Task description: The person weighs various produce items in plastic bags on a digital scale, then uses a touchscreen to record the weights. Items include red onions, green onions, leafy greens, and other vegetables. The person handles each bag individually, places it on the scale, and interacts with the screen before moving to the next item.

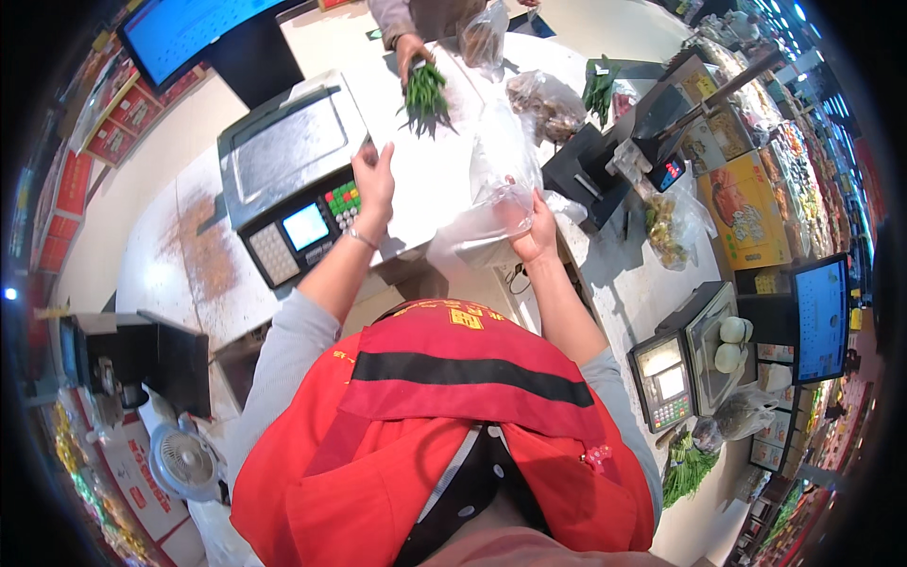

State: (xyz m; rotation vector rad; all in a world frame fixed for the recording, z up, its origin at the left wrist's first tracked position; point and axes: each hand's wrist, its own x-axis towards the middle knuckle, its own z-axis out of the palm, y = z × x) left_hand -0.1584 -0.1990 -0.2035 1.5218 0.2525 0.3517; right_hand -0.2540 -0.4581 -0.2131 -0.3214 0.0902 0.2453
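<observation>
My right hand (pixel 533 230) grips the edge of a clear plastic bag (pixel 504 159), which lies over the front of the white counter. Over the keypad side of a weighing scale (pixel 289 145) is my left hand (pixel 374 181), fingers apart, with nothing seen in it; whether it touches the scale I cannot tell. Beyond it, another person's hand (pixel 411 55) holds a bunch of green vegetables (pixel 425 92) on the counter. A clear bag of brownish produce (pixel 545 103) lies to the right of the plastic bag.
A large monitor (pixel 184 35) stands behind the scale. At the right are a black device (pixel 584 177), a bag of yellowish-green produce (pixel 666 230) and a second scale (pixel 708 347) bearing round pale vegetables (pixel 730 347). Leafy greens (pixel 687 466) lie below it. A fan (pixel 183 457) is at lower left.
</observation>
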